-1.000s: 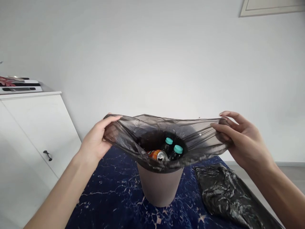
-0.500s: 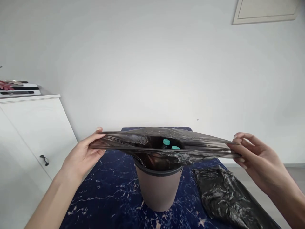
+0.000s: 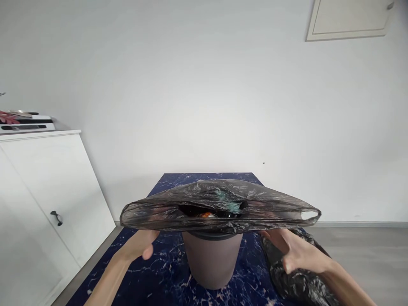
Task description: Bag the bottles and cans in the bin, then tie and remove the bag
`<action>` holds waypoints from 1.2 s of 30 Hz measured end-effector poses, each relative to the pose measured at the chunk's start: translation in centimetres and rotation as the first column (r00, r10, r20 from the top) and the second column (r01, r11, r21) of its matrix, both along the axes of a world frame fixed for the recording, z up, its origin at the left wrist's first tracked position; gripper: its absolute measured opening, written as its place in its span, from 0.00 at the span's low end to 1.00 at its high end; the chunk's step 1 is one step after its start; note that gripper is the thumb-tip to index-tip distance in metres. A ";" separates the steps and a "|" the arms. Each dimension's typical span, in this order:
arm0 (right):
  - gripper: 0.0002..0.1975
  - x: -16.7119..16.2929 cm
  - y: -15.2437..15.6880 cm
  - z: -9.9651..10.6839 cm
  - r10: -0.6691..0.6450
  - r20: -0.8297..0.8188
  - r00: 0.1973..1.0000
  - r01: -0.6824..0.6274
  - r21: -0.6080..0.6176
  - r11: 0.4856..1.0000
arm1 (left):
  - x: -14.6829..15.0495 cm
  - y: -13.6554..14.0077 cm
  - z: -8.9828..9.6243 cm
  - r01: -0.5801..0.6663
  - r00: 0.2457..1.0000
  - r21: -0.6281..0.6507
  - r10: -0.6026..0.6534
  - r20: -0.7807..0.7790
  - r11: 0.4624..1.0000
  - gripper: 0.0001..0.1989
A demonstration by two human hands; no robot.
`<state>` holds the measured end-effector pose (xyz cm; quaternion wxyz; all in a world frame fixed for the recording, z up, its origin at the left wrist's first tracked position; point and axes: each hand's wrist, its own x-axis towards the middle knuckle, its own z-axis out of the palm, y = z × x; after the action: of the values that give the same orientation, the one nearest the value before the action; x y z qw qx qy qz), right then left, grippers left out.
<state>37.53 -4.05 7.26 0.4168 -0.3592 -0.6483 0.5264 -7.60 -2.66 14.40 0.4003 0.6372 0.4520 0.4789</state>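
A grey bin [image 3: 212, 259] stands on a dark blue marbled table [image 3: 159, 276], lined with a thin dark bag [image 3: 219, 206] whose mouth is stretched flat and wide above the bin's rim, its long axis running left to right. Both hands sit just under that mouth: the left hand [image 3: 140, 244] left of the bin, the right hand [image 3: 295, 250] right of it, about equally near. Neither visibly pinches the plastic; their fingers look loosely spread. A can and bottles show inside. A crumpled bag [image 3: 296, 280] lies right of the bin.
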 end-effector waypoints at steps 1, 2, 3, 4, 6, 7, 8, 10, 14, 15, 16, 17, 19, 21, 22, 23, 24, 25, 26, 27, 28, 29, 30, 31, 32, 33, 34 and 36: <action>0.40 -0.7 0.2 0.7 -0.043 0.004 0.999 0.043 0.000 0.999 | 0.6 0.1 0.6 0.026 0.999 0.006 -0.026 -0.035 1.000 0.48; 0.42 -1.3 0.5 1.5 -0.091 -0.014 0.996 0.091 -0.001 0.996 | 1.3 0.2 1.3 0.075 0.995 0.036 -0.072 -0.065 0.997 0.48; 0.44 -1.9 0.8 2.3 -0.132 -0.042 0.990 0.132 0.002 0.991 | 2.1 0.3 2.2 0.126 0.989 0.076 -0.119 -0.089 0.989 0.48; 0.46 -2.4 1.0 3.2 -0.164 -0.067 0.984 0.165 0.011 0.986 | 3.0 0.4 3.2 0.197 0.976 0.140 -0.179 -0.127 0.970 0.48; 0.50 -3.4 1.3 4.9 -0.190 -0.066 0.980 0.193 0.051 0.980 | 4.7 0.5 5.2 0.289 0.948 0.224 -0.245 -0.205 0.931 0.43; 0.51 -3.9 1.4 5.8 -0.187 -0.039 0.981 0.190 0.076 0.979 | 5.6 0.6 6.1 0.308 0.937 0.222 -0.254 -0.241 0.925 0.39; 0.51 -4.5 1.4 6.8 -0.182 -0.006 0.983 0.182 0.101 0.978 | 6.4 0.6 6.8 0.298 0.936 0.211 -0.242 -0.255 0.931 0.35; 0.46 -5.6 1.4 8.6 -0.167 -0.009 0.986 0.166 0.157 0.973 | 7.8 0.7 7.8 0.268 0.946 0.214 -0.215 -0.242 0.939 0.30; 0.30 -7.3 1.9 10.8 -0.095 -0.251 0.963 0.136 0.152 0.979 | 9.7 1.3 8.1 0.191 0.963 0.299 -0.237 0.126 0.935 0.27; 0.28 -7.6 2.2 11.1 -0.069 -0.337 0.939 0.118 0.128 0.985 | 9.9 1.6 8.1 0.173 0.926 0.292 -0.256 0.277 0.941 0.26; 0.26 -7.7 2.5 11.2 -0.049 -0.423 0.905 0.104 0.107 0.989 | 10.1 1.8 8.1 0.168 0.867 0.273 -0.274 0.417 0.947 0.24; 0.25 -7.9 2.8 11.3 -0.037 -0.503 0.864 0.096 0.092 0.991 | 10.2 2.0 8.1 0.179 0.799 0.252 -0.290 0.527 0.951 0.21; 0.21 -8.2 3.3 11.5 -0.014 -0.626 0.780 0.080 0.078 0.994 | 10.3 2.3 8.4 0.232 0.697 0.240 -0.333 0.635 0.943 0.20; 0.16 -8.5 3.5 11.9 0.037 -0.695 0.718 0.046 0.101 0.994 | 10.4 2.3 8.9 0.293 0.656 0.259 -0.390 0.646 0.920 0.20; 0.15 -8.7 3.6 12.2 0.076 -0.702 0.708 0.021 0.128 0.992 | 10.4 2.3 9.1 0.324 0.646 0.267 -0.418 0.638 0.908 0.21; 0.14 -9.0 3.7 12.5 0.118 -0.691 0.713 -0.005 0.163 0.987 | 10.5 2.2 9.3 0.354 0.642 0.272 -0.445 0.625 0.895 0.21; 0.15 -9.3 3.7 12.9 0.156 -0.663 0.732 -0.028 0.200 0.979 | 10.6 2.0 9.5 0.385 0.646 0.272 -0.468 0.603 0.882 0.22; 0.16 -9.5 3.7 13.2 0.185 -0.622 0.761 -0.048 0.230 0.972 | 10.8 1.9 9.7 0.416 0.664 0.264 -0.489 0.565 0.870 0.23; 0.17 -9.8 3.6 13.6 0.206 -0.573 0.793 -0.066 0.255 0.965 | 10.9 1.7 9.9 0.442 0.699 0.252 -0.507 0.504 0.861 0.23; 0.19 -10.0 3.5 13.9 0.219 -0.516 0.828 -0.079 0.279 0.957 | 11.1 1.4 10.1 0.460 0.748 0.237 -0.517 0.415 0.856 0.24; 0.20 -10.3 3.4 14.3 0.217 -0.449 0.867 -0.078 0.307 0.949 | 11.2 1.2 10.2 0.468 0.805 0.217 -0.515 0.296 0.857 0.24; 0.21 -10.5 3.2 14.6 0.200 -0.367 0.908 -0.070 0.338 0.938 | 11.4 0.9 10.4 0.464 0.855 0.198 -0.495 0.157 0.864 0.25; 0.21 -10.7 3.0 14.9 0.168 -0.271 0.948 -0.057 0.374 0.926 | 11.5 0.5 10.6 0.450 0.888 0.187 -0.460 0.009 0.873 0.25; 0.22 -10.8 2.7 15.3 0.125 -0.163 0.979 -0.047 0.415 0.909 | 11.6 0.2 10.7 0.432 0.901 0.186 -0.413 -0.134 0.882 0.24; 0.23 -10.9 2.4 15.6 0.078 -0.053 0.996 -0.045 0.454 0.890 | 11.6 0.0 10.8 0.415 0.895 0.193 -0.360 -0.264 0.889 0.25; 0.23 -11.0 2.1 15.8 0.034 0.047 0.998 -0.053 0.484 0.873 | 11.6 -0.3 11.0 0.401 0.874 0.207 -0.306 -0.377 0.892 0.25; 0.23 -11.1 1.9 16.1 0.007 0.127 0.992 -0.070 0.501 0.863 | 11.6 -0.4 11.0 0.391 0.847 0.225 -0.253 -0.467 0.893 0.26; 0.24 -11.2 1.5 16.4 0.023 0.198 0.980 -0.116 0.476 0.872 | 11.6 -0.6 11.1 0.373 0.799 0.282 -0.152 -0.582 0.884 0.27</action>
<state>26.35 -2.57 23.63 0.4118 -0.2672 -0.8080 0.3259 3.97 -3.28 25.50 0.1869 0.8693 0.3496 0.2953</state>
